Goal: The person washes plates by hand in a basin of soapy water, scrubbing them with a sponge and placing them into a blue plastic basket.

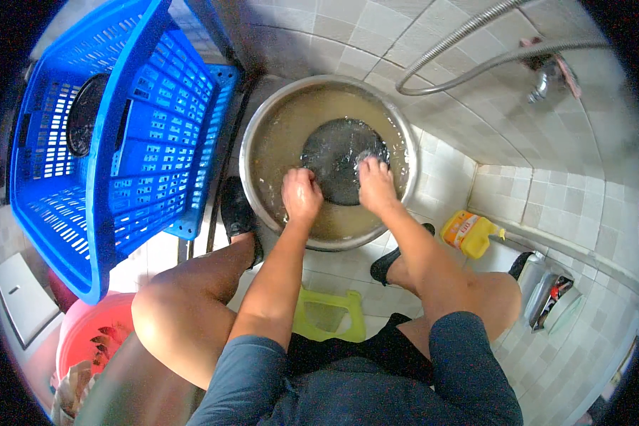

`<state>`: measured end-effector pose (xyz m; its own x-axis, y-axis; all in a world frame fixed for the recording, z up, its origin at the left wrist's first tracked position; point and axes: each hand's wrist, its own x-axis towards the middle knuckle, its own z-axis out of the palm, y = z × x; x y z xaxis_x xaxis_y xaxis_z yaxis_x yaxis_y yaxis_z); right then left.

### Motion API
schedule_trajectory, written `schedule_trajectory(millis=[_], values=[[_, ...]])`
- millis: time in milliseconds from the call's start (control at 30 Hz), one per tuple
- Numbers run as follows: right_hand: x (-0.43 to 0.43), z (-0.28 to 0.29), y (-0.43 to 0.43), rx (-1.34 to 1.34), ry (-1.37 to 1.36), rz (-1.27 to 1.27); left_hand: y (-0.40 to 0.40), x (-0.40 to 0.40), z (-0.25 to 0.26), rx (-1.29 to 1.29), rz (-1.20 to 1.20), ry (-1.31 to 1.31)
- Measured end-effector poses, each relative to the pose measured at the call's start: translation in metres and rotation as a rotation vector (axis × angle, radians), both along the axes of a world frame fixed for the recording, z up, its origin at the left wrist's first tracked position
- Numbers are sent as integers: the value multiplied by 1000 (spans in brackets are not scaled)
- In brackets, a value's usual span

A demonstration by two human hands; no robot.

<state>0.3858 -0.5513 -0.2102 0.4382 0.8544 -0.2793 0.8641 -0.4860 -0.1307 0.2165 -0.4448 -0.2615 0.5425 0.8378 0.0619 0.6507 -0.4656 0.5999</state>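
Observation:
A round dark disc [343,144] lies in murky brownish water inside a wide stainless-steel basin [249,133]. Its surface is wet and glinting; what it is made of I cannot tell. My left hand [302,196] is curled at the disc's lower left edge and holds it there. Over the disc's right side, my right hand [375,183] presses a small silvery scouring pad [365,156], mostly hidden by the fingers. Both wrists come in over the basin's near rim.
A tall blue plastic basket [165,106] stands left, with another dark disc [87,114] inside. A metal shower hose [458,80] hangs by the tiled wall. A yellow jug [466,234] is right, a green plastic stool [329,317] below, a pink tub [80,325] lower left.

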Motion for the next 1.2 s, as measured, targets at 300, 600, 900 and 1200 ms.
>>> schedule_trajectory(millis=[300,600,900,1200], values=[[-38,-19,-39,685,834,-884,-33,7,42,203,-675,394],[-44,-9,-71,1160,1488,-1545,-43,34,23,286,-998,626],[-30,-22,-87,1230,1576,-1557,-64,59,17,381,-943,810],[-29,-13,-88,1208,1610,-1567,-55,66,22,302,-921,764]])
